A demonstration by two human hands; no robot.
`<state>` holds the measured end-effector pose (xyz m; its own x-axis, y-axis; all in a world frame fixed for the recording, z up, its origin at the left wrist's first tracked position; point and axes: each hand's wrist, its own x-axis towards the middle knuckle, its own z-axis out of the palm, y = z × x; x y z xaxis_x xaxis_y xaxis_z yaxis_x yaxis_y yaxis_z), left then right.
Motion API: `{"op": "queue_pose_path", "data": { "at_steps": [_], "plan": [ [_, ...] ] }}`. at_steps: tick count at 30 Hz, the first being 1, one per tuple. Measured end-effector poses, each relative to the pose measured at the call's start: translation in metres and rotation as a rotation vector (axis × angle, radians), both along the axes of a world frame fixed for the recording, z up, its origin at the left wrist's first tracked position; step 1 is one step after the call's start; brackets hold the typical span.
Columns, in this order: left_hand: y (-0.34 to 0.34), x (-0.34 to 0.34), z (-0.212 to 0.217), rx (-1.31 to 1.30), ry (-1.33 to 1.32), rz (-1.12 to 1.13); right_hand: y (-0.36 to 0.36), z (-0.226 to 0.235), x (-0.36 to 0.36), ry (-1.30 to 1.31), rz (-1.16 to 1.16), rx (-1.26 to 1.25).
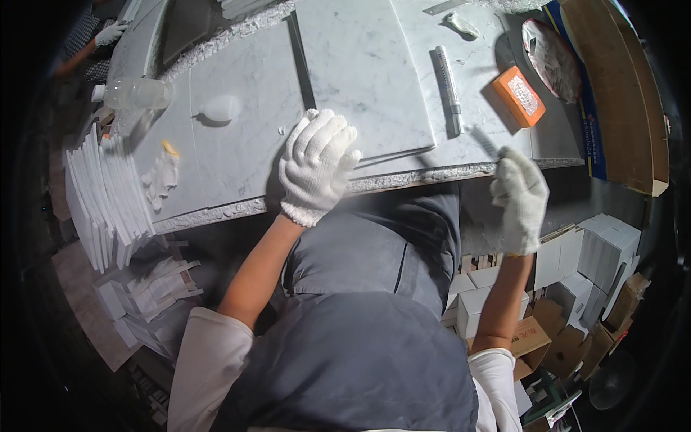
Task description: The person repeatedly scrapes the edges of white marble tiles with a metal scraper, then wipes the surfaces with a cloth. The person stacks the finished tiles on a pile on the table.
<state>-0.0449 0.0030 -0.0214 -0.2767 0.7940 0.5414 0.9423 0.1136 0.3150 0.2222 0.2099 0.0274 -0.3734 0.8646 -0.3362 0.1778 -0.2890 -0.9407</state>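
My left hand [317,164], in a white knitted glove, lies with its fingers stretched out over the near left corner of a grey-veined white marble slab [363,68]. That slab rests on top of the marble-patterned worktop [245,144], and my palm reaches over the worktop's rough front edge. To the right, my gloved right hand [520,191] is closed around a thin grey strip-like tool [486,142], held in the air by the front edge. Motion blur hides the tool's exact kind. Just beyond it lie a silver-white marker pen [448,90] and an orange block with a whitish patch [520,96].
On the left stand a cloudy plastic bottle [137,93], a white rounded piece [219,109] and upright stacked white tiles [104,198]. A cardboard box [622,86] borders the right side. White boxes [608,245] sit below. Another person's gloved hand [111,33] shows far left.
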Motion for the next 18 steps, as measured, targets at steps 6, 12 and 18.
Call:
{"op": "queue_pose_path", "data": {
  "at_steps": [6,12,18],
  "plan": [
    [-0.001,-0.001,0.0,0.06,-0.005,0.034,-0.05,-0.023,-0.021,-0.024,-0.087,-0.104],
    [-0.002,-0.002,-0.001,0.081,-0.034,0.015,-0.061,-0.025,-0.025,-0.08,-0.029,0.059],
    [-0.006,0.0,-0.003,0.071,0.012,0.045,-0.066,-0.039,-0.028,-0.195,0.089,0.577]
  ]
}}
